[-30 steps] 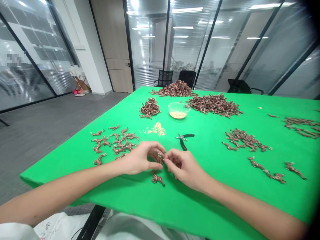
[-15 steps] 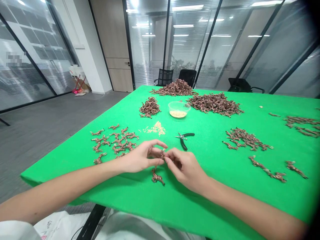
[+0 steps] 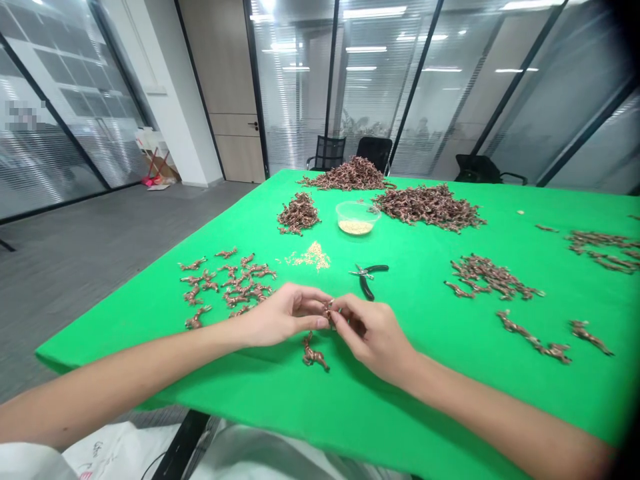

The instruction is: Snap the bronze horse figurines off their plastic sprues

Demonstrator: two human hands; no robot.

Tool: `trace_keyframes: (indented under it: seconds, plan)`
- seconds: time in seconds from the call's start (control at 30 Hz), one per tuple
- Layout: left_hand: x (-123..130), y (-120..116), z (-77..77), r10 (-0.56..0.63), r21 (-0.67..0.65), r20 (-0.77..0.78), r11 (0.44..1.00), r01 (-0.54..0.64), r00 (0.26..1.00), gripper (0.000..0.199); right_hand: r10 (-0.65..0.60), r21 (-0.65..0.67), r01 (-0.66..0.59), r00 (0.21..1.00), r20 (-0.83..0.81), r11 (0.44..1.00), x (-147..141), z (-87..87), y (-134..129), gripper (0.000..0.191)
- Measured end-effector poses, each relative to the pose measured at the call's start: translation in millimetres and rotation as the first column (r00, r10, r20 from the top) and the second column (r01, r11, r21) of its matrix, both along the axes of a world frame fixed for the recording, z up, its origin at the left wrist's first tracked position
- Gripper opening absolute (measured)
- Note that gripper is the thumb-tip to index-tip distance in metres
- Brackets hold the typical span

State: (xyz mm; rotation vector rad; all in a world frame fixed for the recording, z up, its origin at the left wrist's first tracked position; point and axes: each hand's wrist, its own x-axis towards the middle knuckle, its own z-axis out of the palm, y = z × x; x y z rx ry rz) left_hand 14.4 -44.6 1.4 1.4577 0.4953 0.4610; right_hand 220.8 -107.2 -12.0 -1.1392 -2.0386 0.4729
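Note:
A small brown figurine point(image 3: 329, 311), mostly covered by fingers, is pinched between my two hands above the green tablecloth. My left hand point(image 3: 286, 315) grips it from the left with thumb and fingertips. From the other side, my right hand point(image 3: 374, 335) pinches it with thumb and forefinger. Just below the hands lies a brown horse-like figurine point(image 3: 315, 353). Black-handled pliers point(image 3: 367, 275) rest with their handles spread, beyond my right hand. A scatter of tiny yellowish pieces point(image 3: 314, 256) lies past my left hand.
Loose figurines point(image 3: 243, 285) spread at left, and another group point(image 3: 493, 275) at right. Farther off are a small heap point(image 3: 299, 213), a clear plastic bowl point(image 3: 358, 212) of pale bits, and two large heaps, one point(image 3: 430, 205) beside the bowl. The green tablecloth point(image 3: 240, 407) ends near my lap.
The upper fingers of my left hand have closed in around the small figurine, which has shifted slightly. My right hand keeps its pinch almost unmoved.

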Motion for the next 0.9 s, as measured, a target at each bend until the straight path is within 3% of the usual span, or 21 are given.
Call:
trace_keyframes:
  seconds: [0.57, 0.9]
  plan:
    - [-0.6, -0.2, 0.5, 0.041, -0.012, -0.031, 0.999, -0.041, 0.999, 0.037, 0.012, 0.177, -0.039, 0.989, 0.149, 0.983, 2.5, -6.4, 0.6, 0.012]
    - [0.3, -2.0, 3.3, 0.046, -0.022, -0.05, 0.999, -0.047, 0.998, 0.039, 0.041, 0.236, -0.07, 0.992, 0.123, 0.969, 3.3, -8.8, 2.5, 0.011]
